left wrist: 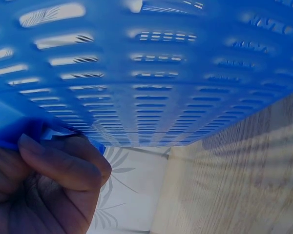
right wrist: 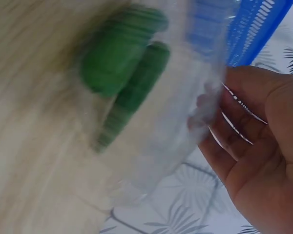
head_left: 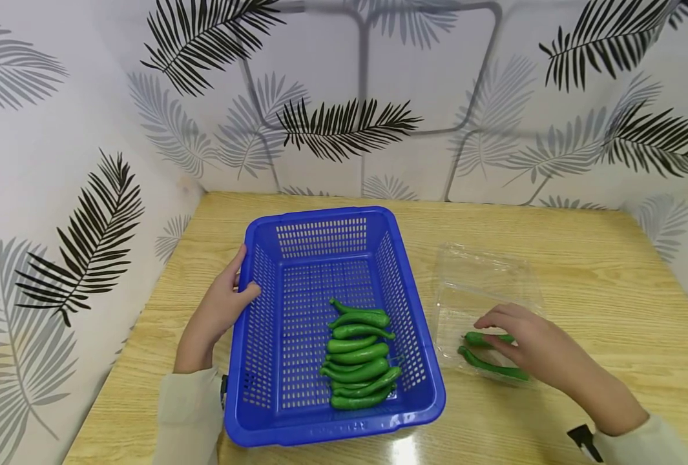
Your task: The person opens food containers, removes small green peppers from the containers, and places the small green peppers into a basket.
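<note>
A blue plastic basket point(head_left: 334, 426) with slotted walls stands at the table's centre. My left hand point(head_left: 221, 307) grips its left rim, thumb over the edge; in the left wrist view the curled fingers are at the basket wall point(left wrist: 151, 107). Inside, toward the right front, several green chili peppers point(head_left: 358, 355) lie in a row. To the right is an opened clear plastic container point(head_left: 448, 323) holding two green peppers, a front one point(head_left: 495, 368) and one behind it point(head_left: 476, 338). My right hand point(head_left: 532, 342) hovers over these, fingers loosely bent and apart, nothing held.
Under everything is a light wooden table point(head_left: 599, 271). A wall covering point(head_left: 390, 84) with black and grey leaf prints rises behind and at the sides. The container's lid half point(head_left: 489, 268) lies folded back, away from me.
</note>
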`<state>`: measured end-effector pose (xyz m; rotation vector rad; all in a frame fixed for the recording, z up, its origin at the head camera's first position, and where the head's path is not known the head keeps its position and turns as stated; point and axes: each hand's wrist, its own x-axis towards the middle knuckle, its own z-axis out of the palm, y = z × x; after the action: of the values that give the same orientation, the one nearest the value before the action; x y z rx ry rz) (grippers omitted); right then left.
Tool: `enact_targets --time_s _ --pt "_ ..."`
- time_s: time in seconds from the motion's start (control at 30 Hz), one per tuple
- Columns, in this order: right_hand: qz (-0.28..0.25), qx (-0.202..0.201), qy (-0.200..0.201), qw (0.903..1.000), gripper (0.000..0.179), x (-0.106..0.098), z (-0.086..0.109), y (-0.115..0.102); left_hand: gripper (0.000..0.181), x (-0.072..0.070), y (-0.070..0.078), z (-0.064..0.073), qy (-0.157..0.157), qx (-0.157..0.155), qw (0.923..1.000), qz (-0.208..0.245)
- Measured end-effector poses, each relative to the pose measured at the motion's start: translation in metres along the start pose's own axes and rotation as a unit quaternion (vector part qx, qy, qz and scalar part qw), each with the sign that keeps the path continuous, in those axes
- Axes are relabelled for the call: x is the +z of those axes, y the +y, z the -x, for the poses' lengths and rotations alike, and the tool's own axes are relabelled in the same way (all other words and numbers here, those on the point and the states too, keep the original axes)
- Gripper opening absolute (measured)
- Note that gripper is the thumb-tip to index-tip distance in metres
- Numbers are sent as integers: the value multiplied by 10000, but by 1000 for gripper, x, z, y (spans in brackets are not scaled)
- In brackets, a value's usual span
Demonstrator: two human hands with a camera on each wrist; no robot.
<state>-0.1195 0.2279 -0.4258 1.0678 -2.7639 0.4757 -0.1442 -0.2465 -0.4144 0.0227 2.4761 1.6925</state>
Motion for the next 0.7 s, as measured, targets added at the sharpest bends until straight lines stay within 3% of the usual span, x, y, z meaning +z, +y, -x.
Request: enact_targets --time_s 0.33,0.7 --pt "85 529 -595 9968 29 17 16 20 80 -1 -8 -2 5 21 10000 19" --pt "128 558 -494 9971 29 26 18 24 81 0 -5 -1 31 32 10000 11"
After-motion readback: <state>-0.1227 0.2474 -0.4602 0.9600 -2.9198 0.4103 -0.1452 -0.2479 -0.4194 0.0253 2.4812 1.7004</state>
